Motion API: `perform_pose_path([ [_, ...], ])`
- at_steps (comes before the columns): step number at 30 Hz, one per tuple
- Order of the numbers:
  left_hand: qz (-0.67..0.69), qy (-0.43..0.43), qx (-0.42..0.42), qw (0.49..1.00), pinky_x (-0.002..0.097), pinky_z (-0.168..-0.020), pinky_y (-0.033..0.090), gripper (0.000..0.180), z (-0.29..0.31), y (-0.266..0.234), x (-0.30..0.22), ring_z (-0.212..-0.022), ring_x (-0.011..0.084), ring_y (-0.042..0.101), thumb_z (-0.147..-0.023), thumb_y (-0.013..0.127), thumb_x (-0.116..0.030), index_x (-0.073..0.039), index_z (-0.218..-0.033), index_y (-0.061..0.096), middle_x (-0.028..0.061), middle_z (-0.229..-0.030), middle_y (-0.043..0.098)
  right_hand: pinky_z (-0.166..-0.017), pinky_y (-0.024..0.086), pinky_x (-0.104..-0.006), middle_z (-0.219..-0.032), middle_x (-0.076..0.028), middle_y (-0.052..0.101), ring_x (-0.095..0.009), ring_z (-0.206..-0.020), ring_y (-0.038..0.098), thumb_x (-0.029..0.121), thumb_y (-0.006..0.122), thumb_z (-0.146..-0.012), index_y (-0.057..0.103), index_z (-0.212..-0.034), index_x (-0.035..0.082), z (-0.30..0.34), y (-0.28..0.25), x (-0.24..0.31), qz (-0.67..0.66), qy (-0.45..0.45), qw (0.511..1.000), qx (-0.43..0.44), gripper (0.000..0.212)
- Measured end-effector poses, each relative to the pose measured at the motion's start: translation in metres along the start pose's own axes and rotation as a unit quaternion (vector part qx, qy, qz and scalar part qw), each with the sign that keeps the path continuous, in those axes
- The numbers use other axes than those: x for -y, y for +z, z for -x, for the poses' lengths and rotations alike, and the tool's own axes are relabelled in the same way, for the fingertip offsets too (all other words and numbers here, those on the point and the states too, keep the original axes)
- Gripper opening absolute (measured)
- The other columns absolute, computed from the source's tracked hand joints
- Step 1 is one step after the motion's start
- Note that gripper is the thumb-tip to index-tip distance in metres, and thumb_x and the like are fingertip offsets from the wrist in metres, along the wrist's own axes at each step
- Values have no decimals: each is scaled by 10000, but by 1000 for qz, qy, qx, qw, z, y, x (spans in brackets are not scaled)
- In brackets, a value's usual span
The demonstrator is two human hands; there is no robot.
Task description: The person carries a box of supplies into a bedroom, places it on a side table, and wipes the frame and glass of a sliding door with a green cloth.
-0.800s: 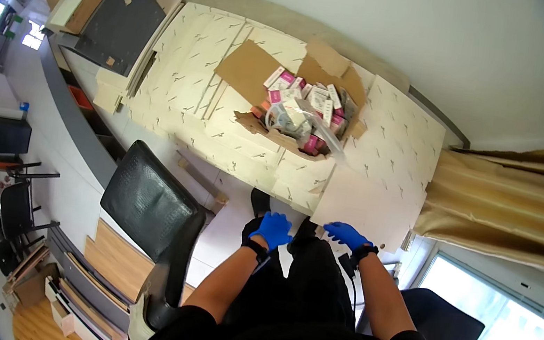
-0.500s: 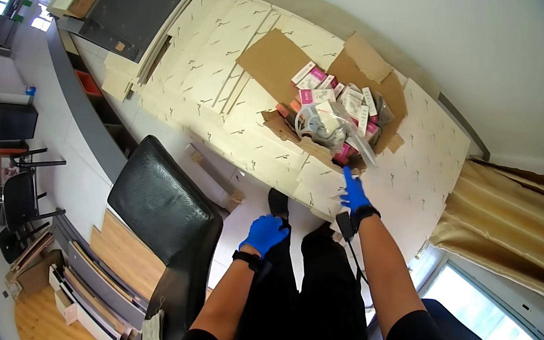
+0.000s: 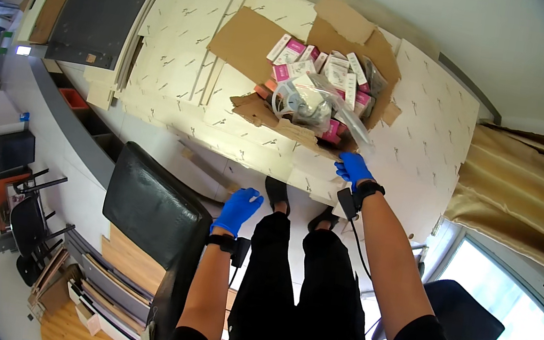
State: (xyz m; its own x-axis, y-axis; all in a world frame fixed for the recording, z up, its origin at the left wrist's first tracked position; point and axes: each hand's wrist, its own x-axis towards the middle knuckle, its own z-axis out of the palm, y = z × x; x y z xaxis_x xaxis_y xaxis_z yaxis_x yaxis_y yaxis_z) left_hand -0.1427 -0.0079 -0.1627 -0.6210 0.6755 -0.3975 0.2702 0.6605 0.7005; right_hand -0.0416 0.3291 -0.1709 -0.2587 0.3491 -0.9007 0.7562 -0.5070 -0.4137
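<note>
In the head view, an open cardboard box (image 3: 243,42) lies on the pale worktop (image 3: 172,49), right of its middle, filled with small white-and-pink cartons (image 3: 292,52) and clear plastic bags (image 3: 315,103). The right hand (image 3: 354,169), blue-gloved, is at the worktop's near edge, fingers curled beside the box's near side; whether they grip it, I cannot tell. The left hand (image 3: 236,211), also gloved, hangs short of that edge near a black chair (image 3: 154,198), fingers loosely bent, whether open or closed unclear.
</note>
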Motion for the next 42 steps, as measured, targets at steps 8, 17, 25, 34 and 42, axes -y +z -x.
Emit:
perform_pose_path([
  [8, 151, -102, -3, 983, 354, -762, 472, 321, -8, 52, -51, -890, 240, 592, -814, 595, -262, -25, -1030, 585, 101, -950, 623, -438, 421, -281, -712, -87, 616, -165, -497, 558, 343, 530, -793, 578, -861, 28, 11, -101, -48, 106, -60, 992, -40, 325],
  [17, 687, -312, 2, 657, 331, -844, 477, 472, -22, 101, -91, -998, 241, 555, -841, 578, -318, -11, -1185, 478, 116, -1093, 558, -425, 431, -289, -615, -98, 590, -183, -473, 570, 389, 544, -791, 587, -738, 1, 60, -180, -116, 127, 18, 989, -73, 394],
  [25, 595, -345, 11, 726, 341, -747, 517, 376, 18, 132, -61, -968, 233, 567, -869, 496, -186, 17, -1184, 455, 132, -1085, 554, -440, 451, -290, -609, -94, 580, -192, -488, 580, 409, 574, -800, 560, -808, 33, 64, -177, -166, 141, 50, 986, -79, 377],
  [34, 490, -400, 101, 768, 316, -724, 526, 478, 1, 99, -66, -876, 212, 611, -839, 568, -345, 18, -1141, 491, 129, -1018, 591, -413, 444, -285, -609, -120, 580, -203, -455, 581, 417, 584, -791, 542, -879, 37, 61, -182, -184, 16, 116, 988, -104, 392],
  [42, -141, -275, 115, 944, 447, -807, 447, 411, -44, 38, 32, -925, 376, 561, -840, 438, -399, -51, -1002, 588, 203, -1013, 591, -371, 458, -306, -613, -158, 585, -236, -418, 563, 356, 583, -789, 552, -945, -11, 58, -163, -208, 5, 121, 976, -183, 400],
])
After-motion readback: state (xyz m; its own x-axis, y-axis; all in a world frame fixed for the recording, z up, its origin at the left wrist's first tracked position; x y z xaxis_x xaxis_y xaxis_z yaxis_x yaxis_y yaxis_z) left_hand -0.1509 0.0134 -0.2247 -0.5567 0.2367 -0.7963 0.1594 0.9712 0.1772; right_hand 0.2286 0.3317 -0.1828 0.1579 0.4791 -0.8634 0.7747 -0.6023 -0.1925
